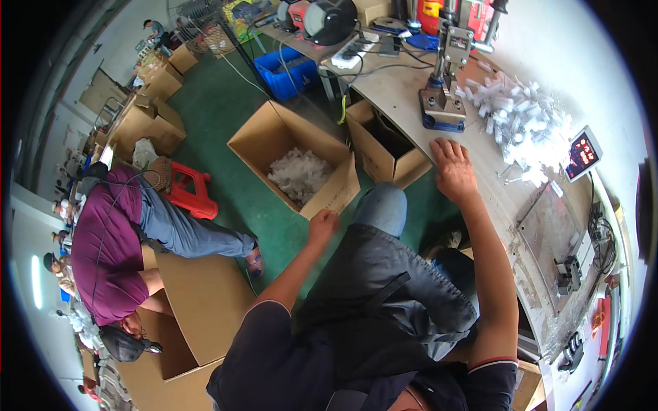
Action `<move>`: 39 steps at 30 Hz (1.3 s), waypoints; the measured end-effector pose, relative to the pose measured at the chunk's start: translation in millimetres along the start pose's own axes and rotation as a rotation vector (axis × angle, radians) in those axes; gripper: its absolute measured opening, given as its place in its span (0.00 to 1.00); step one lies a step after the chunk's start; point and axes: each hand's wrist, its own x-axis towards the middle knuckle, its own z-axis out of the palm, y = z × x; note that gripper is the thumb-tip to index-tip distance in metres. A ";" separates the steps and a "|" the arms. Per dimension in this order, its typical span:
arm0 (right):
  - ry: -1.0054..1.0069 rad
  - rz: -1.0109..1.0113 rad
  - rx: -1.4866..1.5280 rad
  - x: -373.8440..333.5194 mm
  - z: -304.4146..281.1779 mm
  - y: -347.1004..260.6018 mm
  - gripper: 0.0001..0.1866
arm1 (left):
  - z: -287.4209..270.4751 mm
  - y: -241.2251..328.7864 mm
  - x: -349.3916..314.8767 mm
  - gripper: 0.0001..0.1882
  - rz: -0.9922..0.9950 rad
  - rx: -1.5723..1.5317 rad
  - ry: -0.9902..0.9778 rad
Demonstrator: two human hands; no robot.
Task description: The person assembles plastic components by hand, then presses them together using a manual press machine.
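Note:
My left hand [324,227] is closed at the near corner of an open cardboard box [255,140], its curled fingers against the cardboard. Inside that box lies a heap of clear, whitish plastic pieces [299,173]. My right hand [454,170] rests on the front edge of the workbench [392,83], palm down, holding nothing. Just beyond its fingers stands a metal hand press [442,103] on a blue base. Farther right on the bench is a loose pile of clear plastic tubes [510,109].
A second cardboard box [373,140] sits against the bench. A display [584,153] with red digits stands by the pile. Behind are a blue bin [284,72] and a bench grinder [322,20]. At left, a co-worker [113,240] bends over a large carton [202,301] near a red stool [192,190].

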 end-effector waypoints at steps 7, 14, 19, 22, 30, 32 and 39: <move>-0.072 0.046 0.023 -5.9 -9.9 6.0 0.39 | 41.8 83.1 -14.9 0.19 0.888 0.473 -0.072; -0.417 -0.053 0.185 -1.1 -48.8 3.8 0.46 | 62.3 54.2 49.3 0.16 1.040 0.732 -0.550; -0.488 -0.064 0.237 -7.6 -38.5 21.9 0.46 | 58.0 60.1 97.4 0.11 1.095 0.531 -1.002; -0.498 -0.090 0.269 -9.7 -35.0 30.3 0.42 | 43.3 67.7 107.6 0.10 0.997 0.509 -1.014; -0.512 -0.053 0.362 -10.9 -31.0 40.6 0.42 | 23.9 89.8 91.0 0.10 0.731 0.434 -0.990; -0.516 -0.055 0.364 -9.2 -31.4 39.9 0.42 | 9.1 97.2 78.9 0.11 0.690 0.441 -0.980; -0.503 -0.028 0.334 2.9 -35.6 32.4 0.43 | -35.9 112.2 45.0 0.12 0.474 0.550 -0.945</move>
